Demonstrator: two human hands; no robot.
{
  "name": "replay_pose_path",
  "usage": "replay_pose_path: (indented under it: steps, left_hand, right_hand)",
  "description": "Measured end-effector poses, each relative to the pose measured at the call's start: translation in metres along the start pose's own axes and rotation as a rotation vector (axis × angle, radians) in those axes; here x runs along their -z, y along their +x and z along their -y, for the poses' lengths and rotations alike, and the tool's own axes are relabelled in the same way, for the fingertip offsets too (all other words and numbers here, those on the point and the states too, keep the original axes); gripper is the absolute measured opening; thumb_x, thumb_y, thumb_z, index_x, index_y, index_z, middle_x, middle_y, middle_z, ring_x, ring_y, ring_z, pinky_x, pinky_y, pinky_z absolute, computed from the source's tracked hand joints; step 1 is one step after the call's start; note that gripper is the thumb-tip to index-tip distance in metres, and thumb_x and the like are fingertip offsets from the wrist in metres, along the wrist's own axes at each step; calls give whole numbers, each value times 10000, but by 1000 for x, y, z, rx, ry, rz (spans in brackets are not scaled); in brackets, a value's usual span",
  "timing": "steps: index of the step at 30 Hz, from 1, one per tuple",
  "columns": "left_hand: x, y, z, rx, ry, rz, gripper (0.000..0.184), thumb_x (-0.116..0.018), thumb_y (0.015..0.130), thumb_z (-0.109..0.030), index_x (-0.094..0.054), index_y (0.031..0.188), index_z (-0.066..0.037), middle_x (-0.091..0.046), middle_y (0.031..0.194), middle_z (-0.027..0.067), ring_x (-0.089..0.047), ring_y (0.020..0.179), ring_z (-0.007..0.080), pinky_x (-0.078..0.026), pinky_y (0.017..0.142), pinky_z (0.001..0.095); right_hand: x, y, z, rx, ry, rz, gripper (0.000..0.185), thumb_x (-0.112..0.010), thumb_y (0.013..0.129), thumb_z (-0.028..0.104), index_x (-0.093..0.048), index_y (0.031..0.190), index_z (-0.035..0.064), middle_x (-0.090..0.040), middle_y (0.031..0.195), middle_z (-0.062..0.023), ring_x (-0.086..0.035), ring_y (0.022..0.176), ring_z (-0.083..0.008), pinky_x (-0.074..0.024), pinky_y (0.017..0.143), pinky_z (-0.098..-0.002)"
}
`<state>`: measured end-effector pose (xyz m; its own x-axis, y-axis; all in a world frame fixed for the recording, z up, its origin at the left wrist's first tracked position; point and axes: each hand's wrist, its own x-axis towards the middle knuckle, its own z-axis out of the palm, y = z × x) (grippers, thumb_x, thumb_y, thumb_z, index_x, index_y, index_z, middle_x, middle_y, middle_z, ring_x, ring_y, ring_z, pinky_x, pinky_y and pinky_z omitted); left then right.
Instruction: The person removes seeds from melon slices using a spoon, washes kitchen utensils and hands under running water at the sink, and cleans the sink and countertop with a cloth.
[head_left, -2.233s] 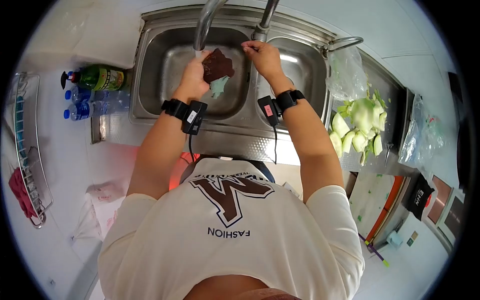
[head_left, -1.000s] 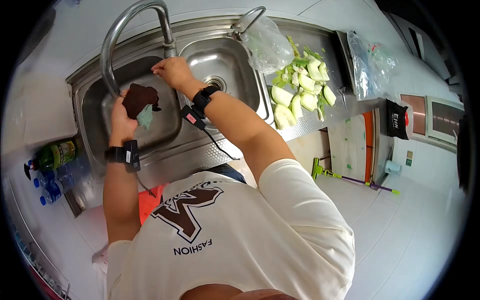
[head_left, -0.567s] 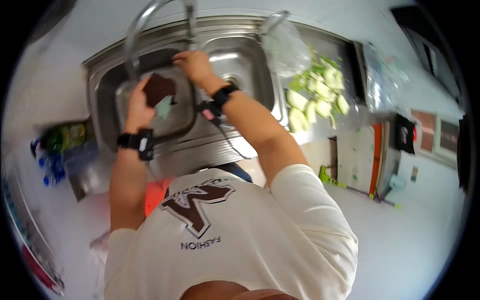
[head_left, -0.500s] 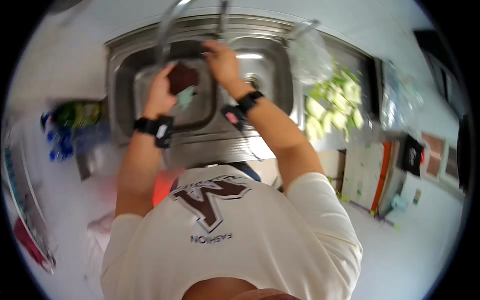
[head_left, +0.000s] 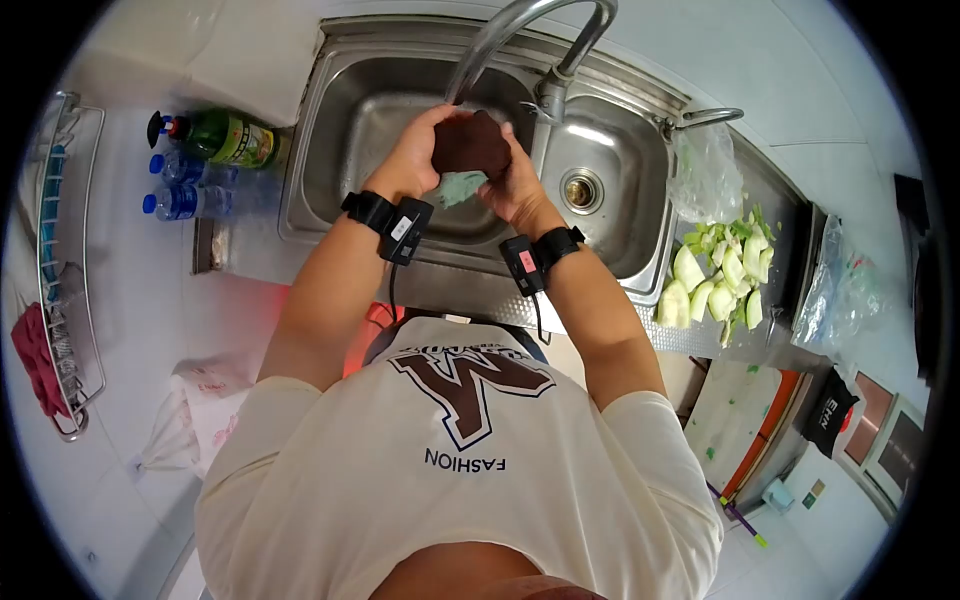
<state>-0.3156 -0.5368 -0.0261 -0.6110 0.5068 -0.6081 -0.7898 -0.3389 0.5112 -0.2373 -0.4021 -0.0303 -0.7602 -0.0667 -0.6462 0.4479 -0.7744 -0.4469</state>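
A dark brown cloth (head_left: 471, 143), bunched up, is held between both of my hands over the left sink basin (head_left: 345, 125). My left hand (head_left: 409, 158) grips its left side, with the thumb along the upper edge. On the other side, my right hand (head_left: 516, 184) closes on its right edge. Just under the brown cloth shows a pale green piece (head_left: 462, 188) that looks like cloth; whether it is joined to the brown one I cannot tell. The curved faucet spout (head_left: 484, 52) ends right above the cloth. Running water cannot be made out.
Right of my hands is a second basin with a drain (head_left: 581, 191). Beyond it, cut pale green vegetable pieces (head_left: 722, 275) lie on the counter beside a clear plastic bag (head_left: 706, 175). Several bottles, one a green bottle (head_left: 225, 138), are at the left. A wire rack (head_left: 95, 250) hangs far left.
My right hand has come from near the faucet base down to the brown cloth and taken hold of its right side. My left hand still holds it. The view has shifted.
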Motion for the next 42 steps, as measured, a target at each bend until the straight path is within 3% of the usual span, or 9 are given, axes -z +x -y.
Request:
replay_pose_path:
  steps: [4,8,11,13,14,19,27,33,42]
  left_hand:
    - [4,-6,5,-177,15,108,269,-516,915,-248,-572,1092,-53,-636,1053,73,-630,930,220,-499,847,353]
    - [-2,-15,28,-179,151,36,303,-561,899,-211,-532,1146,-38,-595,1082,75,-609,926,189,-498,823,322]
    - [14,-14,21,-183,29,166,305,-530,904,-185,-520,1159,-18,-601,1062,76,-609,931,197,-494,840,326]
    - [13,-16,19,-172,-46,98,304,-508,906,-174,-518,1153,3,-609,1063,91,-615,939,212,-496,844,333]
    - [12,-16,17,-161,-76,113,295,-497,911,-174,-526,1143,6,-616,1063,102,-618,941,217,-497,846,334]
    - [13,-8,13,-148,-106,205,277,-483,917,-169,-551,1118,9,-631,1063,122,-628,936,220,-502,846,339]
    - [7,-2,17,-117,-64,204,337,-525,912,-187,-521,1189,4,-614,1124,119,-613,979,222,-493,872,342]
    - [4,-1,12,-137,-26,163,298,-515,908,-185,-555,1123,17,-642,1025,122,-638,893,225,-525,798,349]
    - [5,6,12,-142,-14,84,275,-525,918,-190,-573,1101,9,-652,1010,116,-650,857,211,-531,776,338]
  right_hand:
    - [-1,21,-9,237,35,202,474,-459,930,471,-503,1252,126,-558,1196,-43,-487,1135,-234,-358,968,-350]
    - [-19,7,-4,197,82,167,457,-458,939,434,-495,1270,121,-547,1207,-49,-476,1148,-219,-332,1000,-346]
    - [-6,16,10,167,-94,160,481,-491,927,409,-463,1308,117,-529,1228,-56,-457,1166,-217,-289,1034,-363]
    - [13,39,20,397,-448,40,437,-532,893,452,-555,1166,111,-604,1117,-48,-505,1115,-195,-356,966,-362]
    - [11,31,27,337,-449,-267,428,-569,875,436,-557,1130,92,-612,1080,-41,-521,1038,-199,-370,900,-367]
    - [23,51,46,250,-306,-60,426,-607,856,435,-565,1067,67,-611,1039,-55,-538,973,-222,-390,896,-407]
    - [7,59,58,160,-250,-292,313,-592,869,291,-515,905,-11,-543,832,-125,-578,734,-283,-513,649,-438]
    - [7,60,52,119,-228,-348,244,-502,878,240,-507,936,3,-580,858,-128,-593,761,-276,-528,712,-425]
    - [9,51,53,112,-307,-324,344,-579,879,337,-534,962,6,-568,851,-109,-576,789,-251,-533,731,-420]
